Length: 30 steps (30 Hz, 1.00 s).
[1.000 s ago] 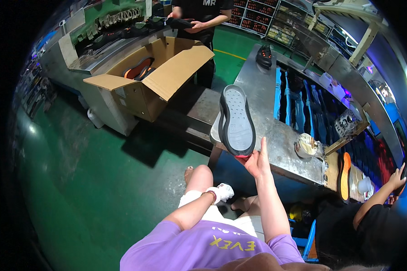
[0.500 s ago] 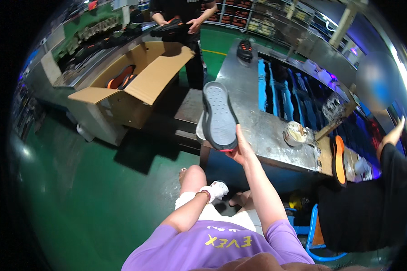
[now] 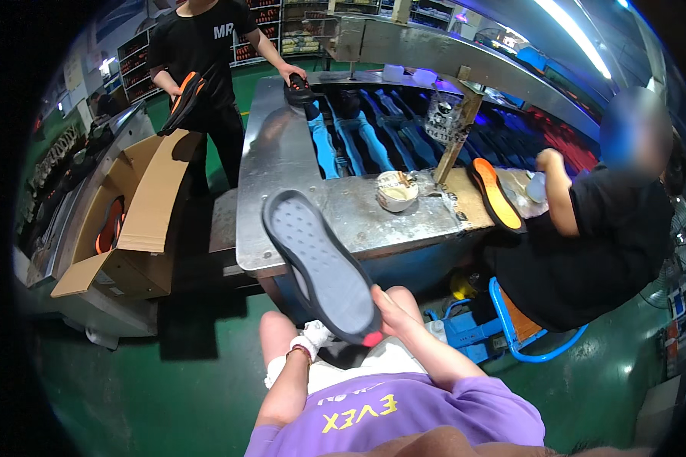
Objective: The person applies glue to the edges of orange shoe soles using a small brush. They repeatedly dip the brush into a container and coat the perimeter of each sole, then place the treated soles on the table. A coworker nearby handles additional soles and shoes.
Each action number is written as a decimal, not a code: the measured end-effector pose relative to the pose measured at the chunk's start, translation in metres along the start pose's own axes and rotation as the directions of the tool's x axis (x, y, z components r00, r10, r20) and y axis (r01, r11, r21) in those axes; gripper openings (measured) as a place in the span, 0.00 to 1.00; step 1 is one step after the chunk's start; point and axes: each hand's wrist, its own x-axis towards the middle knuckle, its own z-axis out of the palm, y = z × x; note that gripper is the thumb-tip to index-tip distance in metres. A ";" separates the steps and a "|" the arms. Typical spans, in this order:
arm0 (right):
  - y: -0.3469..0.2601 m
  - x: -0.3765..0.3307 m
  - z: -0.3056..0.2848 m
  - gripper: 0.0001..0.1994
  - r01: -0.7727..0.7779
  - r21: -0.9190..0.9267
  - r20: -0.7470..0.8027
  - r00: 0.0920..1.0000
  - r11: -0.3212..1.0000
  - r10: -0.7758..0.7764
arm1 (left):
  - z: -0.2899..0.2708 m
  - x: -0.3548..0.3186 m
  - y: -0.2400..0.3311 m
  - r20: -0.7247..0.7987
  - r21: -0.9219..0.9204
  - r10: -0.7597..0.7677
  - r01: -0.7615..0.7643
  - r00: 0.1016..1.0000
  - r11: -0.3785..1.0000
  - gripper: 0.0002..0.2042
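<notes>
One shoe sole (image 3: 320, 265) is what we hold up in front of us, dark grey with a dotted tread face turned toward the camera and a small red tip at its lower end. Our right hand (image 3: 392, 305) grips that lower end, the fingers wrapped behind it and the thumb at its edge. Our left hand (image 3: 312, 335) rests lower, on the knee, wearing a white glove; we cannot tell whether its fingers are curled or spread, since the sole covers part of it. The sole's upper end overlaps the near edge of a metal table (image 3: 270, 160) as we see it. On that table a small round tub (image 3: 396, 190) stands just beside a wooden post (image 3: 453, 133), and further back blue and black shoe parts (image 3: 358, 137) lie in long rows. To the right another sole with an orange face (image 3: 495, 194) lies on a brown board, close to a seated person in black (image 3: 594, 244) on a blue stool (image 3: 526, 327). To the left an open cardboard box (image 3: 133, 221) sits on a grey stand. At the far end of the table a standing person in black (image 3: 206, 61) holds a black and orange sole (image 3: 183, 99) and touches a dark shoe (image 3: 299, 90).
</notes>
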 end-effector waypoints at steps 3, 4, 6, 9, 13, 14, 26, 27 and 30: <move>-0.010 -0.083 -0.031 0.39 0.261 -0.013 -0.112 0.959 0.965 -0.261 | -0.002 0.020 0.053 0.355 0.074 -0.365 0.363 0.861 0.929 0.05; -0.006 -0.113 -0.062 0.41 0.209 -0.005 -0.195 0.959 0.978 -0.206 | 0.000 0.027 0.079 0.382 -0.044 -0.476 0.530 0.792 0.847 0.05; -0.016 -0.150 -0.081 0.44 0.171 0.045 -0.290 0.945 0.984 -0.150 | -0.008 0.028 0.097 0.404 0.006 -0.548 0.597 0.733 0.803 0.06; -0.035 -0.180 -0.099 0.44 0.267 -0.042 -0.340 0.902 0.963 -0.265 | -0.004 0.031 0.083 0.630 0.506 -0.080 -0.330 0.772 0.797 0.06; -0.060 -0.189 -0.135 0.44 0.388 -0.134 -0.397 0.822 0.912 -0.408 | 0.008 0.025 0.102 0.472 -0.168 -0.543 0.676 0.694 0.718 0.10; -0.065 -0.184 -0.147 0.46 0.382 -0.155 -0.406 0.816 0.911 -0.412 | 0.016 0.021 0.071 0.490 -0.107 -0.450 0.564 0.747 0.819 0.11; -0.195 -0.097 -0.228 0.39 0.451 -0.078 -0.548 0.726 0.889 -0.416 | 0.017 0.015 0.075 0.461 0.096 -0.510 0.531 0.726 0.842 0.14; -0.204 -0.089 -0.238 0.37 0.423 -0.094 -0.584 0.710 0.901 -0.394 | 0.018 0.014 0.072 0.411 0.062 -0.551 0.580 0.727 0.812 0.14; -0.222 -0.070 -0.270 0.33 0.147 -0.342 -0.768 0.525 0.928 -0.367 | 0.015 0.012 0.064 0.414 0.027 -0.549 0.593 0.726 0.805 0.15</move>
